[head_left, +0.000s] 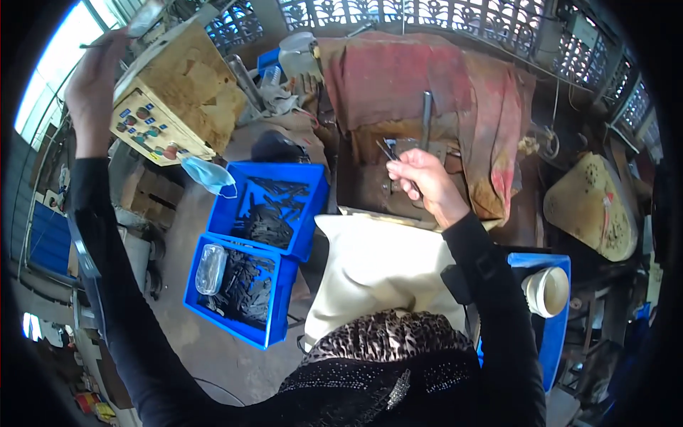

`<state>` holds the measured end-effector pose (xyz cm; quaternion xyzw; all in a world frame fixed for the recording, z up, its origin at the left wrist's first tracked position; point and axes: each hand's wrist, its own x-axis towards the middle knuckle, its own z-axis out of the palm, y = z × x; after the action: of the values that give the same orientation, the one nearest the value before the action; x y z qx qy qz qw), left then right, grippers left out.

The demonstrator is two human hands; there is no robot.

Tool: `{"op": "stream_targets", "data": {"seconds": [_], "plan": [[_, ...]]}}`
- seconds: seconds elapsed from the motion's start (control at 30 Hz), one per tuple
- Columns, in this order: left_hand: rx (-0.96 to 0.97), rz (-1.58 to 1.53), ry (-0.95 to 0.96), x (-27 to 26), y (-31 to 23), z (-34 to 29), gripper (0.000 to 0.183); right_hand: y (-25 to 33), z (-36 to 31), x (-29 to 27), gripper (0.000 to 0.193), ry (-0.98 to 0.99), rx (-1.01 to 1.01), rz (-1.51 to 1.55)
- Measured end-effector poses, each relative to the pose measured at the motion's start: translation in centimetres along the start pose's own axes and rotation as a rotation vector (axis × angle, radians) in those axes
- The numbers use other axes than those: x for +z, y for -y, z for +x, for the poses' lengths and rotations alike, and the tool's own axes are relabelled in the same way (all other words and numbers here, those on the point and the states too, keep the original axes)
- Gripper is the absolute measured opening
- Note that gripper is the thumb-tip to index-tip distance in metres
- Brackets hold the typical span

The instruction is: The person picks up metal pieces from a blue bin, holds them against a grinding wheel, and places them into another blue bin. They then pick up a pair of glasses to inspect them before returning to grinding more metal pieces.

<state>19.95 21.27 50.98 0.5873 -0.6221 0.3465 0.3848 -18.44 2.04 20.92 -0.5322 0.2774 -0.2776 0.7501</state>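
Observation:
My right hand (427, 181) is closed in a pinch on a thin dark metal piece (386, 148), held over the recessed work area of a cloth-draped machine. A grey upright rod (427, 117) stands just behind it. At the upper left my left hand (92, 89) is raised beside a cream control box (178, 92). Its fingers are bent together near a small dark tip and a blurred pale object (146, 18); what they hold is hard to see. Two blue bins (313, 213) with many thin dark pieces (267, 224) stand left of the machine.
Reddish cloth (398, 75) covers the machine. A blue face mask (206, 176) hangs from the control box. A clear plastic container (210, 269) lies in the nearer bin. To the right are a white bucket (551, 292) in a blue tray (562, 349) and a stained, pale rounded panel (590, 206).

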Motion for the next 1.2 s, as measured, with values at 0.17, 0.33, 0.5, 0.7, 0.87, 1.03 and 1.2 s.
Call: {"op": "stream_targets", "data": {"seconds": [0.17,0.33,0.5,0.7,0.87,1.03,1.2], "plan": [[0.227,-0.402,0.148,10.3,-13.7,-8.8,0.020,0.5,-1.9,0.7,0.018,0.018,-0.011,0.054],[0.205,-0.459,0.220,14.7,-19.5,-14.7,0.025,0.4,-3.8,-1.2,0.020,0.008,-0.043,0.029],[0.122,-0.554,0.283,16.3,-21.1,-16.7,0.022,0.3,-4.5,-2.7,0.022,-0.036,-0.006,0.016],[0.146,-0.544,0.258,16.5,-21.6,-16.6,0.025,0.5,-5.1,-2.3,0.023,0.011,-0.037,0.111],[0.168,-0.542,0.295,16.4,-22.4,-16.1,0.026,1.0,-5.5,-1.7,0.024,0.091,-0.049,0.158],[0.209,-0.550,0.289,16.5,-22.7,-15.8,0.025,1.5,-6.2,-1.1,0.024,0.042,0.053,0.132],[0.231,-0.534,0.291,16.5,-23.0,-15.9,0.025,1.1,-6.2,-1.4,0.025,0.069,0.045,0.150]]}}
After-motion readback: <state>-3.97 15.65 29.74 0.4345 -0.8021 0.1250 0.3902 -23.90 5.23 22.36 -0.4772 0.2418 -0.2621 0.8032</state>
